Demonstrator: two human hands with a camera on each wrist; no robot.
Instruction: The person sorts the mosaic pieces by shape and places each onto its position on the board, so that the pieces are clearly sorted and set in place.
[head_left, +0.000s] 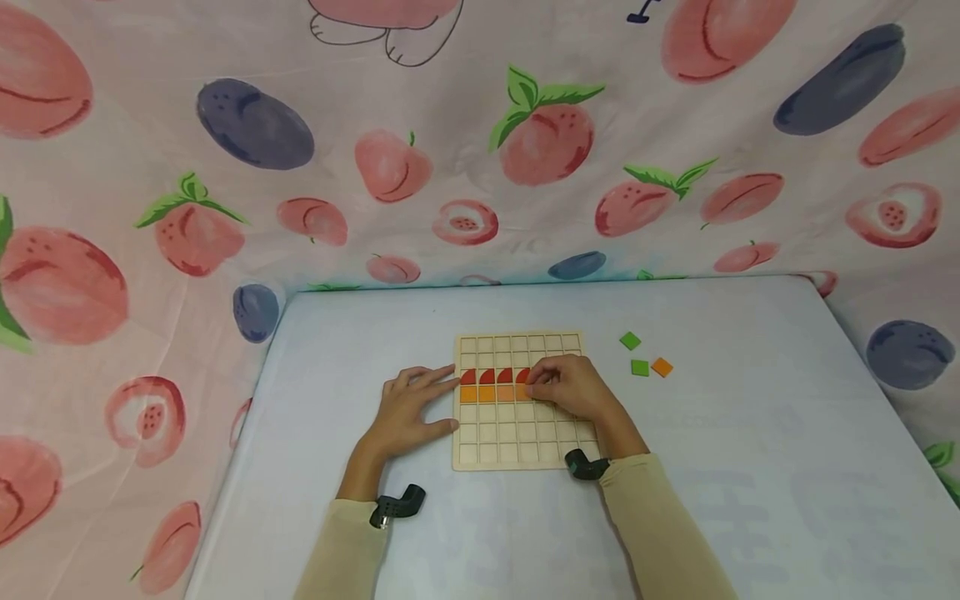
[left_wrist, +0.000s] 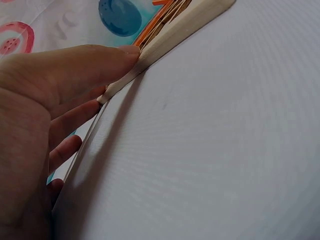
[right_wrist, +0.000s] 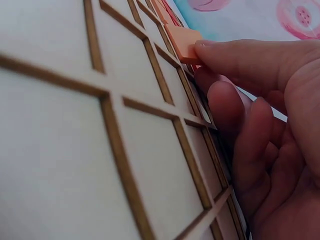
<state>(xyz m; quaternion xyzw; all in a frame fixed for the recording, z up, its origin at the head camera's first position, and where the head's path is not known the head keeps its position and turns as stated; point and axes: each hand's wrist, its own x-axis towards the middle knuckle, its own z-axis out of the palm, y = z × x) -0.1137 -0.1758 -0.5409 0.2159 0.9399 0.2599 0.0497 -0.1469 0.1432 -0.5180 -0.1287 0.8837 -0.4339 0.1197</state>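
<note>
A light wooden grid board (head_left: 487,433) lies on the table. One of its rows carries several red quarter-round pieces (head_left: 487,377); in the row just below, nearer the person, are orange square tiles (head_left: 487,394). Between thumb and fingertips, my right hand (head_left: 573,387) pinches an orange tile (right_wrist: 182,44) at the right end of that orange row. The tile is tilted against the cell's edge in the right wrist view. At the board's left side, my left hand (head_left: 407,417) has its fingers spread, with fingertips and thumb (left_wrist: 100,62) touching the wooden edge.
Right of the board lie two loose green squares, one a green tile (head_left: 630,340), plus a loose orange tile (head_left: 662,367). The white table (head_left: 345,342) meets fruit-printed fabric (head_left: 465,150) behind and at both sides. A dark camera mount (head_left: 399,503) sits on the left wrist, another on the right.
</note>
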